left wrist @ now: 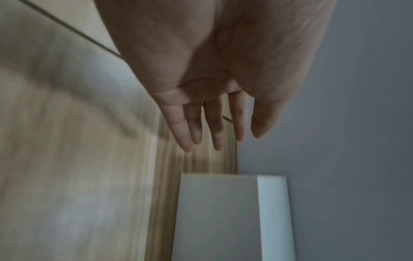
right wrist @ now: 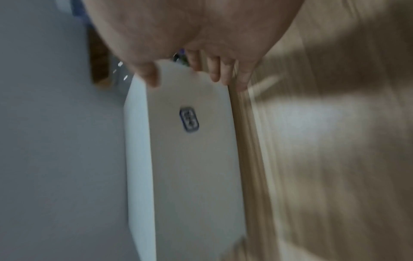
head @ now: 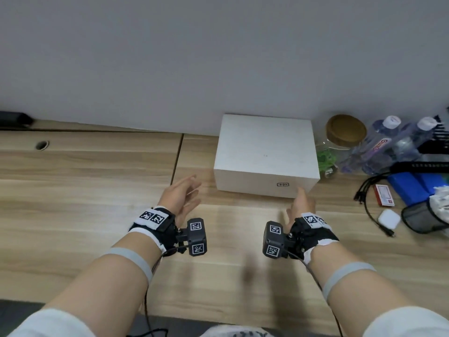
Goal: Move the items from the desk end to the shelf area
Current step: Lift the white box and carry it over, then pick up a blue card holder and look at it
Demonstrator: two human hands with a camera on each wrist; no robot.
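A white rectangular box (head: pixel 266 153) with a small dark label on its front stands on the wooden desk (head: pixel 97 181) against the grey wall. It also shows in the left wrist view as the white box (left wrist: pixel 223 217) and in the right wrist view as the white box (right wrist: pixel 190 150). My left hand (head: pixel 184 195) hovers just left of the box's near corner, fingers straight and spread, holding nothing. My right hand (head: pixel 300 203) is in front of the box's right front corner, fingers relaxed, close to the front face, empty. Whether it touches the box is unclear.
To the right of the box stand a glass jar with a cork lid (head: pixel 345 132), two water bottles (head: pixel 384 142), blue packs (head: pixel 410 188), black cables (head: pixel 369 203), a red-white card (head: pixel 384 194), a white earbud case (head: pixel 388 218) and a mesh holder (head: pixel 422 217). A cable hole (head: pixel 41 145) lies far left.
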